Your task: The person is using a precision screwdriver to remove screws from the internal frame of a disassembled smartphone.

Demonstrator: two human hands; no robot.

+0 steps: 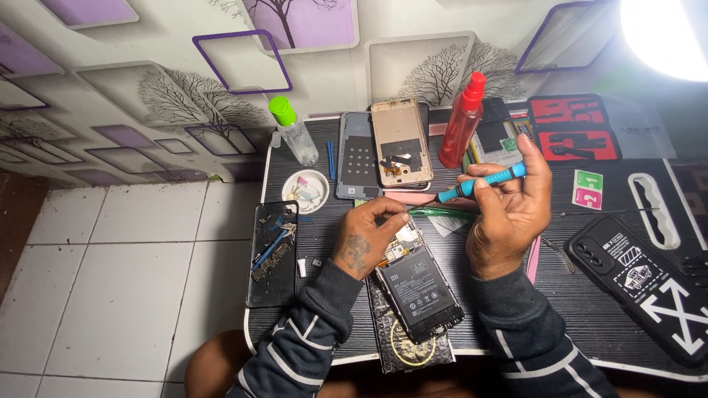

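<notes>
- Step in hand, as judged: unscrewing work on the opened phone (417,284), which lies back-off at the table's (590,309) near edge, black battery exposed, on a patterned black-and-gold sheet (405,346).
- Right hand (509,217): fingers curled shut around a blue-handled screwdriver (479,184), its tip angled toward 9 o'clock.
- Left hand (369,236): thumb and forefinger pinched at the phone's top edge; whether they grip a screw, cannot tell.
- Next move likely calls for seating the fine tip squarely.
- At 12 o'clock: gold metal phone frame (400,140), red plastic spray bottle (463,121).
- At 9 o'clock: glossy black panel (271,254) carrying loose parts.
</notes>
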